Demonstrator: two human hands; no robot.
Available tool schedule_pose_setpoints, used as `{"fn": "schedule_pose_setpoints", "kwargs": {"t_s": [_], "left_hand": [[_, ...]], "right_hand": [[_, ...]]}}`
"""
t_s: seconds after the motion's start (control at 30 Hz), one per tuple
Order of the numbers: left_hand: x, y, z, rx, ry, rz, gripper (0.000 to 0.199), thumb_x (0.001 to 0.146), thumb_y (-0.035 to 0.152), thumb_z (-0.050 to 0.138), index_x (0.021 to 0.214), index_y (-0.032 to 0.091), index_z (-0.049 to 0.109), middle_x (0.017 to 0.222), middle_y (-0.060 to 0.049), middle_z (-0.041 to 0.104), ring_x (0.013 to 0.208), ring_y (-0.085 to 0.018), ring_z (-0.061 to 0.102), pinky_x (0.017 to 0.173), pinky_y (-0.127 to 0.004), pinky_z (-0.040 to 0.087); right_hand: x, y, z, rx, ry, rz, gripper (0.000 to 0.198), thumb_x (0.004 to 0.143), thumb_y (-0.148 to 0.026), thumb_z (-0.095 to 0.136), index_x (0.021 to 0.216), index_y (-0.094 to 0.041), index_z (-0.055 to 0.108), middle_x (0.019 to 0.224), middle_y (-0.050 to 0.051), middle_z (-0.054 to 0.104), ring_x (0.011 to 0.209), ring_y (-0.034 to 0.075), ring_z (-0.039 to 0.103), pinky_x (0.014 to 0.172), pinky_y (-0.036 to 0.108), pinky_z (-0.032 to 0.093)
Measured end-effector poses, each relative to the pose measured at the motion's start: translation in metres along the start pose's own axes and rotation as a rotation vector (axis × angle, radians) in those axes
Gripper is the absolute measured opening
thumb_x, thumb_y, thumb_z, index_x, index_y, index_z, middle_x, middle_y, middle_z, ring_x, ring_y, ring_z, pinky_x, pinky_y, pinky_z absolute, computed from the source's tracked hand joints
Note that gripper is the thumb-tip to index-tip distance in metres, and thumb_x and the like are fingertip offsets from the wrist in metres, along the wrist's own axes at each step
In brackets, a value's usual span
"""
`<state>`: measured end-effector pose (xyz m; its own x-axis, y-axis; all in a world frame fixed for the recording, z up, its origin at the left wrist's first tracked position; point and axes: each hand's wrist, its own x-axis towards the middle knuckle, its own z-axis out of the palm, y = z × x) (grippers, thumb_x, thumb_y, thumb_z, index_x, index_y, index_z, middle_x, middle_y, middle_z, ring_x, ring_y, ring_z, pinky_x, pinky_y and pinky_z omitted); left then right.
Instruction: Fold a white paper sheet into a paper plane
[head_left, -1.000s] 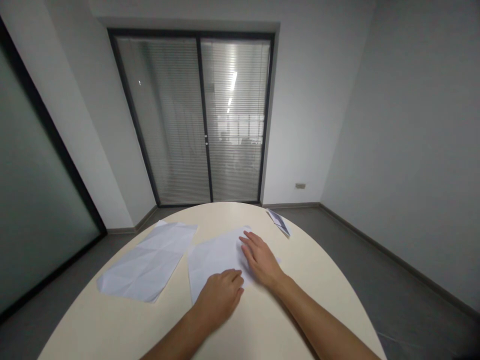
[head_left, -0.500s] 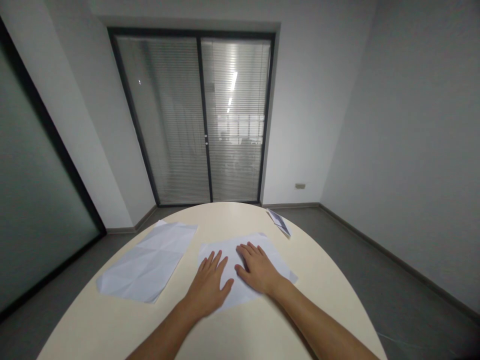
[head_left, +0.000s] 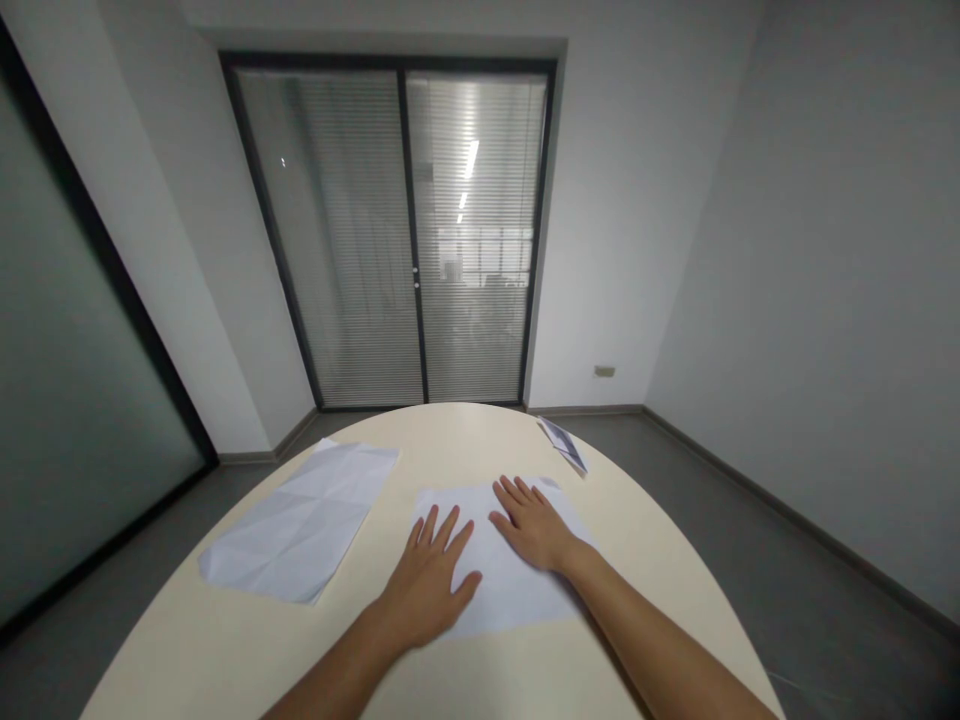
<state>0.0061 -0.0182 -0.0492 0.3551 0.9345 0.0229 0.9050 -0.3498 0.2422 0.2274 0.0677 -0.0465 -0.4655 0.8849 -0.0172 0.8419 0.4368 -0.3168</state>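
Observation:
A white sheet of paper [head_left: 510, 585] lies on the table in front of me, partly covered by both hands. My left hand [head_left: 431, 580] rests on its left part with fingers spread and thumb pointing right. Flat on the upper right part is my right hand [head_left: 529, 525], its fingers stretched out and a little apart. Neither hand grips anything. The sheet's right edge is partly hidden under my right wrist and forearm.
The round cream table [head_left: 461, 435] carries creased white paper [head_left: 300, 520] on the left. A small folded paper piece [head_left: 562, 445] with a dark print sits near the far right edge. Beyond stand a glass door with blinds [head_left: 360, 240] and grey walls.
The sheet has shifted slightly right and toward me and lies straighter. My right hand has moved a little to the right, and my left hand slightly right too.

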Motion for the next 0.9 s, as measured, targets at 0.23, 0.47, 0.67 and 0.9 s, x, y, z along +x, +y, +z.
{"fn": "schedule_pose_setpoints", "kwargs": {"t_s": [0.23, 0.47, 0.67, 0.9], "left_hand": [[-0.003, -0.004, 0.002, 0.004, -0.006, -0.003, 0.066, 0.099, 0.059, 0.032, 0.157, 0.027, 0.027, 0.166, -0.004, 0.011, 0.152, -0.035, 0.0, 0.122, -0.058, 0.012], [-0.005, -0.002, -0.001, 0.014, -0.002, -0.007, 0.066, 0.099, 0.059, 0.033, 0.157, 0.027, 0.028, 0.166, -0.004, 0.012, 0.152, -0.035, 0.002, 0.123, -0.058, 0.012], [-0.003, -0.002, -0.004, 0.006, 0.009, -0.02, 0.066, 0.098, 0.059, 0.035, 0.156, 0.029, 0.029, 0.166, -0.004, 0.014, 0.152, -0.035, 0.002, 0.123, -0.057, 0.012], [-0.002, -0.006, -0.007, -0.001, -0.002, -0.026, 0.065, 0.098, 0.054, 0.038, 0.156, 0.028, 0.029, 0.166, -0.003, 0.013, 0.152, -0.035, 0.002, 0.123, -0.056, 0.012]], "right_hand": [[0.006, 0.024, -0.003, -0.091, 0.032, 0.189, 0.076, 0.1, -0.058, 0.021, 0.158, -0.009, 0.021, 0.165, 0.01, 0.014, 0.152, 0.03, 0.009, 0.122, 0.045, 0.012], [0.003, 0.021, -0.002, -0.101, 0.117, 0.239, 0.074, 0.101, -0.053, 0.026, 0.155, -0.003, 0.026, 0.163, 0.018, 0.018, 0.152, 0.033, 0.012, 0.122, 0.05, 0.008], [-0.011, -0.014, -0.007, 0.0, 0.116, -0.006, 0.072, 0.1, -0.059, 0.028, 0.157, -0.015, 0.028, 0.165, 0.011, 0.015, 0.153, 0.03, 0.009, 0.122, 0.049, 0.011], [-0.013, -0.015, -0.006, 0.027, -0.006, -0.013, 0.08, 0.096, -0.067, 0.03, 0.158, -0.016, 0.026, 0.165, 0.01, 0.014, 0.153, 0.031, 0.008, 0.122, 0.048, 0.008]]}}
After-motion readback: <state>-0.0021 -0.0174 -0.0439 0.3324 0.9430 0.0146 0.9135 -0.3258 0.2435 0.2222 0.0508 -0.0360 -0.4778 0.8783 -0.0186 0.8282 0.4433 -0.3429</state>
